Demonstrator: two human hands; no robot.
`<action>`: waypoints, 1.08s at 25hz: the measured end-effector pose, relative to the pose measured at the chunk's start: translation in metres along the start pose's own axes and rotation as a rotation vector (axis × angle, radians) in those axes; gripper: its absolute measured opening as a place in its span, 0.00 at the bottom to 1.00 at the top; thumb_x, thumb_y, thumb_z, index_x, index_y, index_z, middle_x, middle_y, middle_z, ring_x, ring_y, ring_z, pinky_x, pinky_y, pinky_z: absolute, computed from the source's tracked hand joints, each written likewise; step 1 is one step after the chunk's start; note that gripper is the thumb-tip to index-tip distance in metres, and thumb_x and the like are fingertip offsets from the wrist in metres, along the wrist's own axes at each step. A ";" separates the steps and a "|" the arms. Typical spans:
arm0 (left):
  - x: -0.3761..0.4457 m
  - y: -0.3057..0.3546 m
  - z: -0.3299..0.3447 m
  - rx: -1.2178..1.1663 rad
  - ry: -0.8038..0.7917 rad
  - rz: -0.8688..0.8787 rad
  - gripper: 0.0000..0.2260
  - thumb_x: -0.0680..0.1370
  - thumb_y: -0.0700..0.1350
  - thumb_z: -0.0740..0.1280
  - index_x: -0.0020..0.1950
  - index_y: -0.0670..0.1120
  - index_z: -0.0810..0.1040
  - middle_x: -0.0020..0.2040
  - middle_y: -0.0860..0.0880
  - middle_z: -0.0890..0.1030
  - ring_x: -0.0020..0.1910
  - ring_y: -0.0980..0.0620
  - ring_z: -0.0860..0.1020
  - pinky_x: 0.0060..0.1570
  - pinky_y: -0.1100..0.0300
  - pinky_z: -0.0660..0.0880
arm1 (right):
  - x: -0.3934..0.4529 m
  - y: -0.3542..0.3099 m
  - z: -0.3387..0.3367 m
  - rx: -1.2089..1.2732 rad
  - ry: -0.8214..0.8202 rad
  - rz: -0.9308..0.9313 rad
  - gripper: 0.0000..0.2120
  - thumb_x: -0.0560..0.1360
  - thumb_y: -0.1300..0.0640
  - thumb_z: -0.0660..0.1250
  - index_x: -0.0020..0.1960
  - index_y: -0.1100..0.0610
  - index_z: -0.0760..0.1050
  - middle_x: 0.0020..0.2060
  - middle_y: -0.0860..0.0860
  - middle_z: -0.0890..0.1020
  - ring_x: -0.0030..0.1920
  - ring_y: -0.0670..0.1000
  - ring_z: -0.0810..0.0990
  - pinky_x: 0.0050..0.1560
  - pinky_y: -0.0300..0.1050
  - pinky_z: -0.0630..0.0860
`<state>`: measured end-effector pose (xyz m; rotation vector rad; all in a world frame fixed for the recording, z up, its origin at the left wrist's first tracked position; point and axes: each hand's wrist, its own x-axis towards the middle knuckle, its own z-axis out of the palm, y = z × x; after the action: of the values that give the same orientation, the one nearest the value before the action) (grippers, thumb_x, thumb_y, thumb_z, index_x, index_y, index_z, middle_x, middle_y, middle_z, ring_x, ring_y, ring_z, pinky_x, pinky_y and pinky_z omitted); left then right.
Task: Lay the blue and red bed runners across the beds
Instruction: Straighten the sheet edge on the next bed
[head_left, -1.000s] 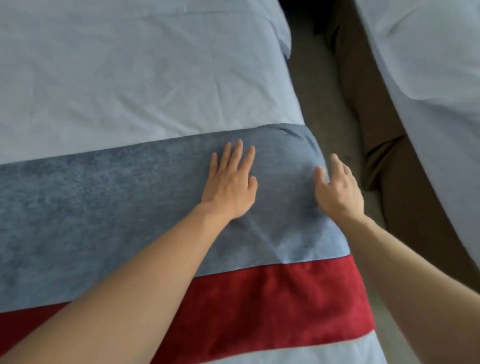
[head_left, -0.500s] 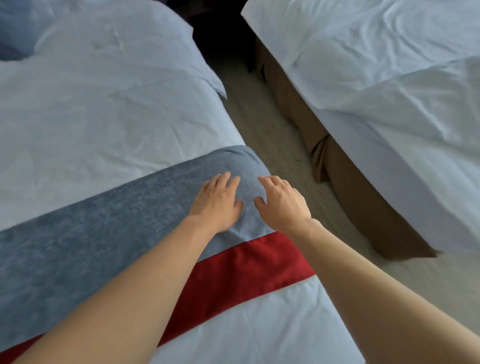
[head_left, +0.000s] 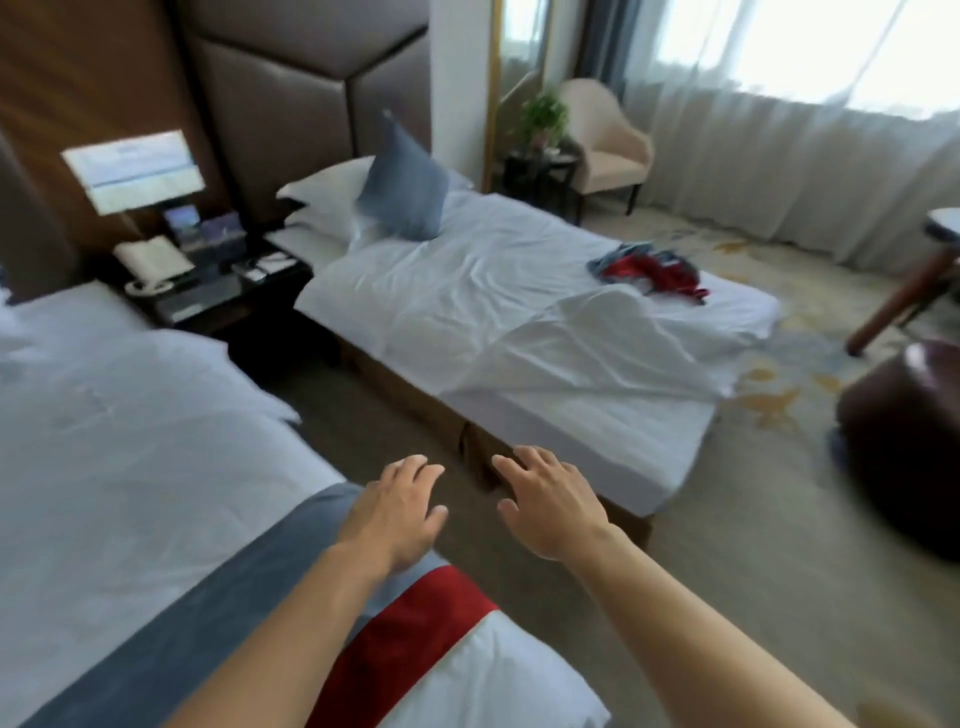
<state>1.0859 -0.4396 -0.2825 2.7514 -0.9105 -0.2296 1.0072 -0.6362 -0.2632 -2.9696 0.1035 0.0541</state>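
Note:
A blue and red bed runner (head_left: 218, 613) lies flat across the near bed (head_left: 119, 457) at the lower left. My left hand (head_left: 397, 512) hovers over the runner's right end with relaxed fingers, holding nothing. My right hand (head_left: 548, 501) is open in the air over the gap between the beds. A second blue and red runner (head_left: 652, 273) lies crumpled in a heap on the far bed (head_left: 519, 322), near its far side.
A dark nightstand (head_left: 218, 280) with a lamp and phone stands between the bed heads. A blue cushion (head_left: 405, 187) leans on white pillows. A dark round seat (head_left: 904, 441), a wooden table leg and an armchair (head_left: 608, 150) stand to the right.
My view has swung up from the near bed to the whole room. Both hands have lifted off the laid runner, and the right hand has moved out past the bed's edge.

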 end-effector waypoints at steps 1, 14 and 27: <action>0.009 0.024 -0.007 -0.003 0.014 0.043 0.26 0.81 0.55 0.59 0.78 0.51 0.62 0.78 0.51 0.60 0.76 0.50 0.59 0.72 0.51 0.63 | -0.012 0.022 -0.019 0.003 0.028 0.049 0.28 0.80 0.48 0.58 0.78 0.49 0.57 0.77 0.53 0.62 0.76 0.55 0.59 0.72 0.54 0.64; 0.187 0.361 0.017 -0.045 -0.074 0.296 0.26 0.81 0.57 0.59 0.78 0.53 0.59 0.79 0.51 0.57 0.75 0.47 0.60 0.70 0.48 0.65 | -0.109 0.356 -0.119 -0.003 0.111 0.417 0.25 0.78 0.48 0.60 0.74 0.52 0.64 0.71 0.51 0.70 0.70 0.55 0.68 0.66 0.53 0.69; 0.415 0.444 0.050 -0.009 -0.067 0.204 0.27 0.81 0.56 0.59 0.78 0.52 0.59 0.79 0.51 0.58 0.75 0.47 0.61 0.70 0.49 0.66 | 0.050 0.547 -0.136 0.009 0.079 0.306 0.25 0.78 0.47 0.61 0.73 0.51 0.66 0.69 0.51 0.72 0.68 0.55 0.69 0.65 0.53 0.69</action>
<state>1.1531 -1.0448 -0.2421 2.6313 -1.1951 -0.2888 1.0217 -1.2008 -0.2227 -2.9189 0.5651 -0.0258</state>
